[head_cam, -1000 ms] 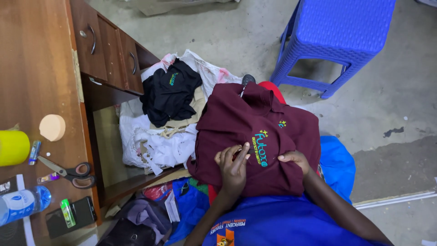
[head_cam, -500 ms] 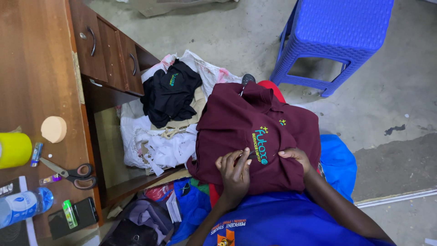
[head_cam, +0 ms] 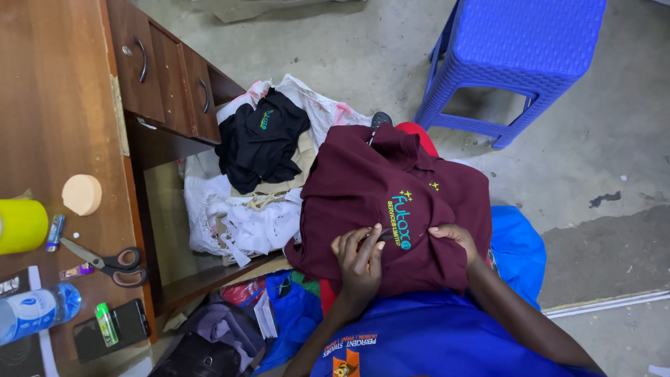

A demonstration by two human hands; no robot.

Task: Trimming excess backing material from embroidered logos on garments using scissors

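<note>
A maroon shirt (head_cam: 363,181) with a teal embroidered emblem (head_cam: 401,218) lies across my lap. My left hand (head_cam: 359,264) rests on it just left of the emblem, its fingers closed round a small dark tool (head_cam: 380,235) whose tip touches the embroidery. My right hand (head_cam: 455,237) pinches the maroon cloth at the emblem's right side and holds it taut. I wear a blue top (head_cam: 426,342).
A black shirt (head_cam: 262,139) lies on a heap of white cloth (head_cam: 237,216) beside a wooden desk (head_cam: 56,126) with drawers. On the desk are scissors (head_cam: 105,262), a yellow cup (head_cam: 21,225), a water bottle (head_cam: 35,311) and a phone (head_cam: 112,328). A blue plastic stool (head_cam: 523,49) stands ahead.
Both hands stay on the maroon shirt by the emblem; the left hand's fingers have shifted slightly. The view has drifted a little.
</note>
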